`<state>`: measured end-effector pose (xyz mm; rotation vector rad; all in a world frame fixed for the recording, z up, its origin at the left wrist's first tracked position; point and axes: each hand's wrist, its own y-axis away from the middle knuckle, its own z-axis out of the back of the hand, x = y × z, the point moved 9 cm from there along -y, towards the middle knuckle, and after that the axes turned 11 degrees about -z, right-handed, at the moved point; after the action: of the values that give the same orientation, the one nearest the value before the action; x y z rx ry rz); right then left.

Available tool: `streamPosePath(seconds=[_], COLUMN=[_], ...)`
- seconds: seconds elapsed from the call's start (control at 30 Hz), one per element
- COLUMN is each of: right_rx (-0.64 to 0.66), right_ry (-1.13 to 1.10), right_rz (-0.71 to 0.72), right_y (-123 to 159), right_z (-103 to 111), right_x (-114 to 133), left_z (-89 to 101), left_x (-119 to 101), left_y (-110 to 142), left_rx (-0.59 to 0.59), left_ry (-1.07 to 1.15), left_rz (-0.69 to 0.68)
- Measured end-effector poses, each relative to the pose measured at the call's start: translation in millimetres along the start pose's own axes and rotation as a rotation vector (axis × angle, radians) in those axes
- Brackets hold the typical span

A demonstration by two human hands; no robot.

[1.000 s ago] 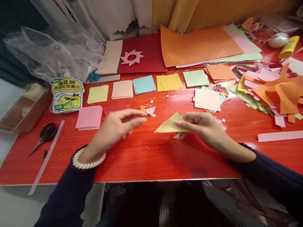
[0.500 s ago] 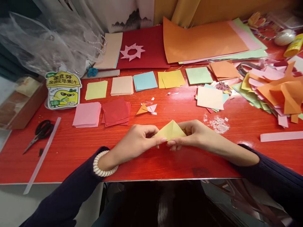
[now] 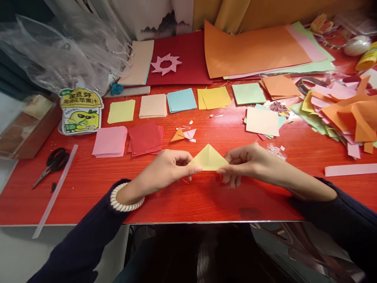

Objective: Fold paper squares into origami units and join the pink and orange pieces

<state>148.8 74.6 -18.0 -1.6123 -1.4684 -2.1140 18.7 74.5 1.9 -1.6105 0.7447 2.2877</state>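
Red tabletop (image 3: pixel 182 200), nearest edge at the bottom. Just above it, yellow triangle (image 3: pixel 208 159), folded paper, point up, lifted a little off the wood, in the middle.

Left hand (image 3: pixel 165 171) at the triangle's left corner, fingers (image 3: pixel 193 169) pinched shut on that corner. White bead band (image 3: pixel 126 198) on the wrist behind it. Right hand (image 3: pixel 250 164) at the triangle's right corner, fingers pinched shut on that corner too. Dark sleeves on both arms.

Just past the triangle, a bit left: small orange folded bit (image 3: pixel 177 135) beside small pink scraps (image 3: pixel 190 134). Further left of the triangle: red squares (image 3: pixel 145 137), then pink squares (image 3: pixel 110 141). Far left of the triangle: black scissors (image 3: pixel 51 165) next to a long clear strip (image 3: pixel 55 188). Far right of the triangle: pink strip (image 3: pixel 350 169).

Past the triangle, a row of square stacks: pale yellow, tan, blue (image 3: pixel 182 100), yellow, green (image 3: pixel 249 93), orange. Juice pouch (image 3: pixel 80 110) far left of that row. Messy heap of cut paper (image 3: pixel 344 114) far right.

Furthest from the triangle: pink star (image 3: pixel 165 64) on a dark red sheet (image 3: pixel 188 51), big orange sheet (image 3: pixel 253 49) to its right, clear plastic bag (image 3: pixel 55 51) to its left.
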Motion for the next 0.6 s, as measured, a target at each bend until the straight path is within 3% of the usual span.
streamPosePath(seconds=[0.13, 0.27, 0.37, 0.5, 0.6], right_rx=[-0.065, -0.328, -0.236, 0.120, 0.148], right_ry=[0.026, -0.040, -0.098, -0.031, -0.102], right_rz=[-0.007, 0.067, 0.067, -0.014, -0.010], right_y=[5, 17, 16, 9, 6], right_z=[24, 60, 36, -26, -31], right_x=[-6, 4, 13, 9, 8], left_z=[17.4, 49.7, 35.2, 10.6, 9.2], left_x=[-3, -1, -1, -7, -12], left_y=[4, 11, 11, 13, 12], left_rx=[-0.050, -0.197, -0.038, 0.089, 0.059], left_ry=[-0.012, -0.070, -0.067, -0.061, -0.037], left_rz=[0.035, 0.052, 0.035, 0.021, 0.010])
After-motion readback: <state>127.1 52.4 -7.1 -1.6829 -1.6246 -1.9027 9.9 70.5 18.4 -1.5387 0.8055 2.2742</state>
